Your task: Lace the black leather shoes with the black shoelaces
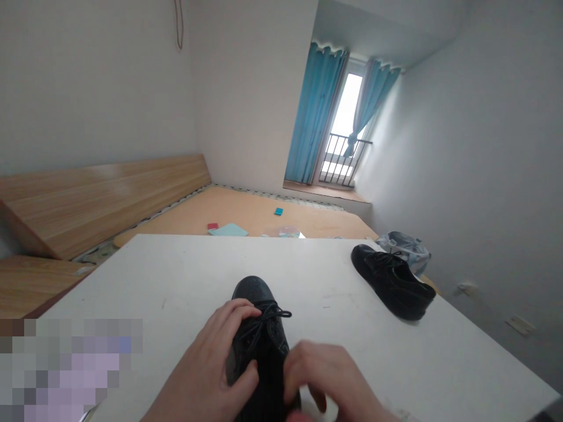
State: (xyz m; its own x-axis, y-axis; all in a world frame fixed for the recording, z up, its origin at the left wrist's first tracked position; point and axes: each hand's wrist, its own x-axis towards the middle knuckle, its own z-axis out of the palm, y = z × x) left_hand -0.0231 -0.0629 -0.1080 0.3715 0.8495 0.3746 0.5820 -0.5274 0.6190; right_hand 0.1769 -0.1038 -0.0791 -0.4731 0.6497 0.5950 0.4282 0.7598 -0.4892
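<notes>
A black lace-up shoe (pixel 255 305) rests on the white table (pixel 176 275) right in front of me, toe pointing away. My left hand (pixel 211 363) wraps round its left side, thumb and fingers pressed on the upper beside the laces. On the right side my right hand (pixel 325 381) is curled against the shoe near its opening; what its fingertips pinch is hidden. A second black shoe (pixel 393 281) lies by itself at the table's far right edge, apart from both hands.
A bare wooden bed frame (pixel 246 214) with small coloured items lies beyond the table. A plastic bag (pixel 407 246) sits behind the second shoe. Blue curtains (pixel 314 117) frame a balcony door. A blurred patch covers the lower left corner.
</notes>
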